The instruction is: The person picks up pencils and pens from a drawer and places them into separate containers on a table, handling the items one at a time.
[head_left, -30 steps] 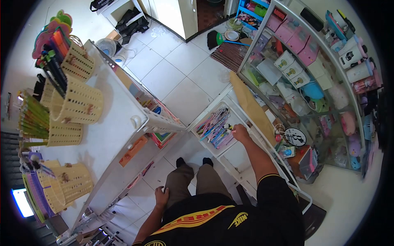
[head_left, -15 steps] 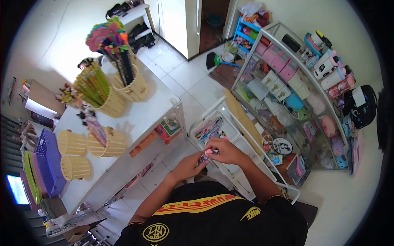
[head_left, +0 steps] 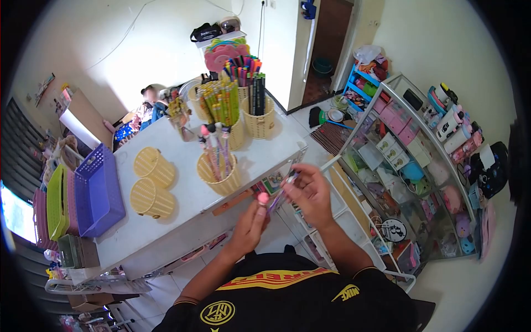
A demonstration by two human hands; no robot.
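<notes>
My left hand [head_left: 249, 228] is closed around a pen with a pink figure topper [head_left: 263, 198]. Pinched in my right hand [head_left: 311, 195] is a purple pen [head_left: 275, 203] with a small dark and white topper; its lower end reaches toward my left hand. Both hands are in front of the counter edge. Close beyond them, a cream woven basket [head_left: 220, 185] on the white counter [head_left: 185, 191] holds several figure-topped pens [head_left: 215, 146]. Below my right hand stands a white drawer cart [head_left: 340, 207], partly hidden.
Two cream baskets [head_left: 154, 198] lie at the counter's left, beside a purple tray [head_left: 102, 191]. Farther back, baskets hold yellow-green pencils [head_left: 221, 105] and black pencils [head_left: 257, 94]. A glass cabinet [head_left: 412, 160] stands at right. A person [head_left: 146, 108] is beyond the counter.
My hands have moved apart and up toward the counter edge, each with a pen. The head view has turned, bringing the counter and its baskets nearer the middle.
</notes>
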